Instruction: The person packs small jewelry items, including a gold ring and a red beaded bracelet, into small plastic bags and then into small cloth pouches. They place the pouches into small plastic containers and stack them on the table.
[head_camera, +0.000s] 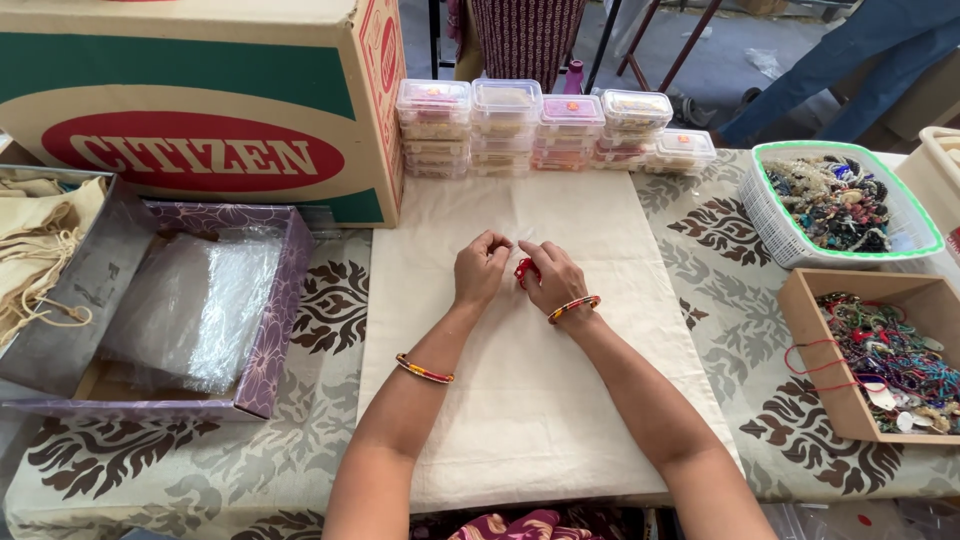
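right hand (553, 277) pinching a small red beaded piece (525, 270) against the fingertips of the left hand (480, 268), both curled over the plain cream cloth (520, 400), the piece looks only mid-handling, while heaps wait in the green-rimmed white basket (770, 225) and shallow wooden box (805, 330)

On the desk (330, 300) a cloth (520, 400) lies in the middle. Behind it stand stacked lidded boxes (540, 125); left sit a carton (200, 100) and a tray (270, 330); right, a basket (770, 220) behind a wooden box (810, 340).
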